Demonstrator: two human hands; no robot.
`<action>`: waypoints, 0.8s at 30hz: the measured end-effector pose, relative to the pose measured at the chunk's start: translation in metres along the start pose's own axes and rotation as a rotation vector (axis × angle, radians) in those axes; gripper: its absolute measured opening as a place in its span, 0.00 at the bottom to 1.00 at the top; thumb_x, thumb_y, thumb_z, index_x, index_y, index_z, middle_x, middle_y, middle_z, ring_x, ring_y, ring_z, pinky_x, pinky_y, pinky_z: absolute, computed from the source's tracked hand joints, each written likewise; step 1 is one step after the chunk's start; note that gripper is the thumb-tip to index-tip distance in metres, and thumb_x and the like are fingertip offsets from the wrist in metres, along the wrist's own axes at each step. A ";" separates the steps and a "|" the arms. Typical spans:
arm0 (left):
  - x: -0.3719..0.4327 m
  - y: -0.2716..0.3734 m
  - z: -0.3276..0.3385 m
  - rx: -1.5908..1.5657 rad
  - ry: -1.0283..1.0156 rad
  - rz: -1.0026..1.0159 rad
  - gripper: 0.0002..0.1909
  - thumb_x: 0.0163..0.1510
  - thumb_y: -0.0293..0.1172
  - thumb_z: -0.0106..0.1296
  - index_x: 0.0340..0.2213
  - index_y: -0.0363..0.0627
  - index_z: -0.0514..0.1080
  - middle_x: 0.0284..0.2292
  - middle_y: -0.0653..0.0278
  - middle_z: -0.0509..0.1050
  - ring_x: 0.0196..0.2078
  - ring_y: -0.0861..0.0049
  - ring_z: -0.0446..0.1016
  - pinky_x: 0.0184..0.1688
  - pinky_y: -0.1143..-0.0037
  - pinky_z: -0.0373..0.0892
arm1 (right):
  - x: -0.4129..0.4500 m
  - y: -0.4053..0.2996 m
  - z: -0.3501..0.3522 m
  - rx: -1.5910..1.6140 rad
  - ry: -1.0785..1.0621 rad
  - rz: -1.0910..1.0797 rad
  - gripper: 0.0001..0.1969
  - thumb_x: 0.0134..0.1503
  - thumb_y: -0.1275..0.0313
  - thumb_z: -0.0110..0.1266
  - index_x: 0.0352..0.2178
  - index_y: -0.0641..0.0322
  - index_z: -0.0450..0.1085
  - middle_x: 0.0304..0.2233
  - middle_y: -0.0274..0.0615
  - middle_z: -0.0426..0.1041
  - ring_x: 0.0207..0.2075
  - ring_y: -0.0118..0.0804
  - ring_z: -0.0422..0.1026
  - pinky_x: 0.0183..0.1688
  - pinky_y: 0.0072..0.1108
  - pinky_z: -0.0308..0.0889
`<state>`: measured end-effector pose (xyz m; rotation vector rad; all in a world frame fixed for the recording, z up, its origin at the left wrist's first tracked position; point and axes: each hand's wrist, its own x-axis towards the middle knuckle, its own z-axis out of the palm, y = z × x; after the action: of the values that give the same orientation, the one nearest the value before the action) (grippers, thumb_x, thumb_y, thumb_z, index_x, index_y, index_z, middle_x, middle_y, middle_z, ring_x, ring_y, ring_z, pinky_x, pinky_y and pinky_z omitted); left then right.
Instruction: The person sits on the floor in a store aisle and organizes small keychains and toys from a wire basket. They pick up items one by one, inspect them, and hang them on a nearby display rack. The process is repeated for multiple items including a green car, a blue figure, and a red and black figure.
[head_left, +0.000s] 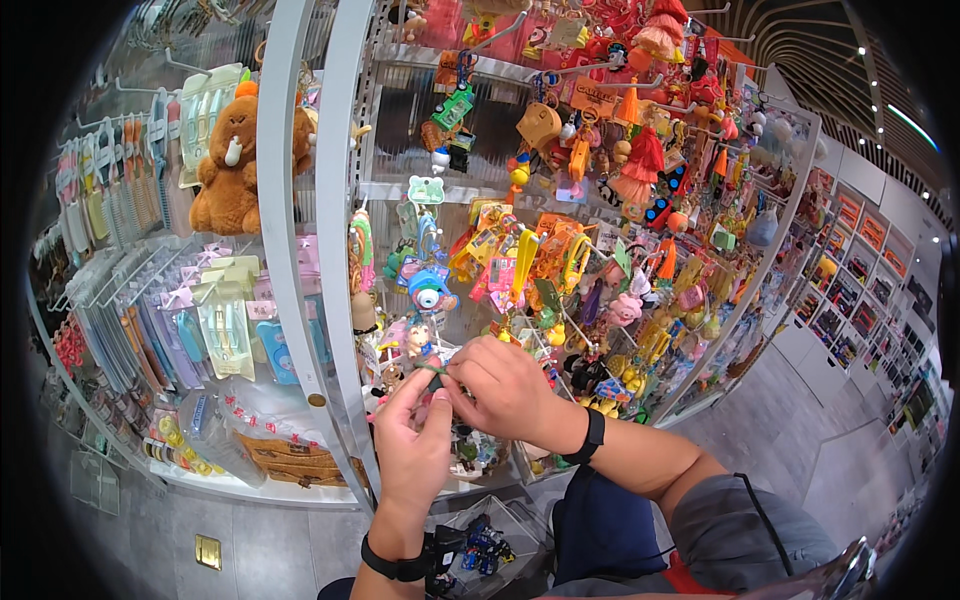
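Note:
Both hands meet in front of a rack of hanging keychains. A small dark green item (433, 380), perhaps a cord or strap, is pinched between the fingertips; its exact kind is hard to tell. My left hand (412, 442) holds it from below with thumb and index finger. From the right, my right hand (499, 386) grips its upper part with bent fingers. Just behind the hands hangs a small figure charm (418, 339), and above that a blue keychain with one large eye (427, 291). A pink pig charm (625, 308) hangs further right.
White metal posts (341, 225) stand left of the hands. Beyond them hang packaged combs (225, 330) and a brown plush toy (234, 165). Metal hooks stick out around the keychains. Below, a clear bin (487, 536) holds dark blue items, close to the person's legs.

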<state>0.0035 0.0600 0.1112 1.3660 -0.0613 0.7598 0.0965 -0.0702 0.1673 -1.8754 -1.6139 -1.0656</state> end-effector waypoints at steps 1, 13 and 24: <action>-0.001 -0.001 0.001 -0.221 -0.008 -0.122 0.15 0.61 0.24 0.53 0.49 0.31 0.74 0.50 0.53 0.77 0.52 0.68 0.76 0.55 0.73 0.70 | 0.000 0.002 -0.001 -0.055 0.005 -0.001 0.09 0.49 0.77 0.64 0.30 0.62 0.70 0.30 0.41 0.73 0.31 0.45 0.73 0.31 0.29 0.69; 0.004 0.009 -0.007 -0.206 -0.047 -0.116 0.17 0.59 0.20 0.53 0.50 0.39 0.69 0.47 0.62 0.72 0.51 0.76 0.70 0.53 0.75 0.69 | 0.141 0.085 -0.091 1.135 0.419 0.576 0.11 0.69 0.63 0.46 0.42 0.60 0.66 0.42 0.49 0.80 0.40 0.34 0.79 0.45 0.23 0.72; 0.006 0.001 -0.008 -0.107 -0.172 -0.172 0.15 0.60 0.21 0.52 0.49 0.40 0.69 0.43 0.64 0.72 0.45 0.81 0.71 0.51 0.79 0.68 | 0.242 0.141 -0.114 1.031 0.422 0.510 0.11 0.66 0.67 0.48 0.39 0.66 0.70 0.35 0.45 0.77 0.32 0.40 0.79 0.37 0.34 0.78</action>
<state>0.0038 0.0699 0.1130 1.3132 -0.1164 0.4881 0.2067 -0.0365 0.4462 -1.1316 -1.0132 -0.2529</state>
